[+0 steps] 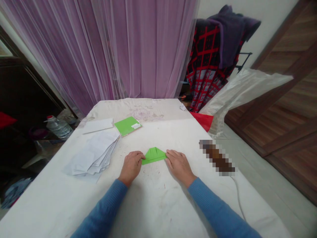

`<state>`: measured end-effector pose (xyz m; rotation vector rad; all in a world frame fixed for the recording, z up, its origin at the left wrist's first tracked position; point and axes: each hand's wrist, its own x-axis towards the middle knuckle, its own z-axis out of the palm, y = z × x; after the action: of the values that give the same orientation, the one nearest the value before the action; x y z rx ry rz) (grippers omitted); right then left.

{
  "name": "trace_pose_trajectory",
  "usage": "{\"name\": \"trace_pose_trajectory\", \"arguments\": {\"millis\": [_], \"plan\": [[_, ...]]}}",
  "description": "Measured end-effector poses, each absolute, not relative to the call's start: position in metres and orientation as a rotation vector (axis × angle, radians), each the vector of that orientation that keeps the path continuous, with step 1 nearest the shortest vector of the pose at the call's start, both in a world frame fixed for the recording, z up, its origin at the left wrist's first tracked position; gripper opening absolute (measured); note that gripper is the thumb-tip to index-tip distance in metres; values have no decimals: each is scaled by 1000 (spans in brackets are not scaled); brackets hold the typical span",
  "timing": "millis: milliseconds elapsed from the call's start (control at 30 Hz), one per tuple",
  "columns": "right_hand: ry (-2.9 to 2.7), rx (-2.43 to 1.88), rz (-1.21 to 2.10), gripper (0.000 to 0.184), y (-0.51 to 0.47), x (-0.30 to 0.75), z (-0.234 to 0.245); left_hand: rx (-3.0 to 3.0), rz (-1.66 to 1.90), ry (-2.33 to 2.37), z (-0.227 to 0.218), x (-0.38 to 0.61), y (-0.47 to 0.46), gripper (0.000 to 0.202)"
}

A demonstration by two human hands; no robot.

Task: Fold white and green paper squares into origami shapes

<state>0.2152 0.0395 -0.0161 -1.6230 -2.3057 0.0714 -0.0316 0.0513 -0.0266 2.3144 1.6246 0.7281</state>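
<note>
A folded piece of green paper (154,155) lies on the white-covered table between my two hands. It has a flat strip along its near edge and a peaked, creased part rising behind. My left hand (131,166) grips the paper's left end, fingers closed with the tips at the corner. On the other side my right hand (180,167) has its fingers closed on the right end. My thumbs are partly hidden, and the paper's underside cannot be seen.
Left of my hands lies a fanned stack of white sheets (92,153). Behind it are a white pad (98,126) and a packet of green paper (127,126). A blurred-out object (218,158) with a cable (238,195) lies near the table's right edge.
</note>
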Motion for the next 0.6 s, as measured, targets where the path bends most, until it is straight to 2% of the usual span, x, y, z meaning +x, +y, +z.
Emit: {"name": "trace_pose_trajectory", "arguments": {"millis": [100,233,367,433,600], "plan": [[-2173,-1839,122,17,51,209,-5,2296,763,1635,-30,-32,53,25],[-2106,-2074,435,15,73,205,10,2284,808,1654,-32,-31,52,26],[-2145,-2099,609,5,92,207,19,2302,841,1655,-32,-30,50,28],[-2164,-2084,670,7,96,208,21,2313,855,1647,-33,-30,49,29],[-2100,-2017,617,6,88,202,22,2355,855,1637,-33,-29,46,29]]}}
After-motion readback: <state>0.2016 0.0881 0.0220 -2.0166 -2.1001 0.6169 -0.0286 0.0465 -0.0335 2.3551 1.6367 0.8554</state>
